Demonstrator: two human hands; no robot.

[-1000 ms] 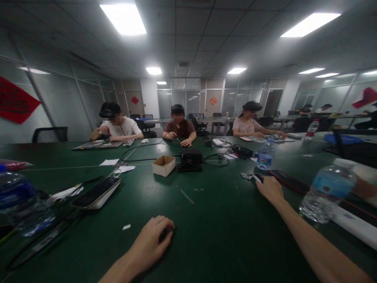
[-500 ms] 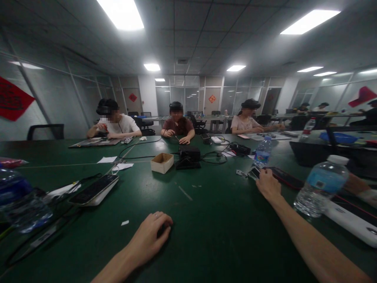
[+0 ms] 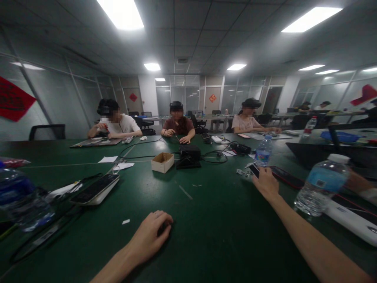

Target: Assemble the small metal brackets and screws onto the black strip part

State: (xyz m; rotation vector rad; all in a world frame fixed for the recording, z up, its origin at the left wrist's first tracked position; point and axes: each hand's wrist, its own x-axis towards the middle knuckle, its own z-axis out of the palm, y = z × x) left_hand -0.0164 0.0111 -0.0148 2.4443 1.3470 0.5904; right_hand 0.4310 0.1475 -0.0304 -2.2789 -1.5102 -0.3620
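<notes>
My left hand rests on the green table, fingers loosely curled and thumb apart, with a ring on one finger. Nothing shows in it. Farther out on the right, my right hand has its fingers closed on a small device with a dark face and pale edges, which sits tilted. Its exact kind is unclear. Just left of it lies a small metal piece. Behind the device stands a clear water bottle with a blue cap. A white paper scrap lies left of my left hand.
An open cardboard box and a black device stand mid-table among cables. A phone lies left. Large bottles stand at left and right, the right one near a white device. Several people sit across.
My right hand has shifted slightly left and toward me, and the device in it now shows more of its dark face. My left hand has stayed in place.
</notes>
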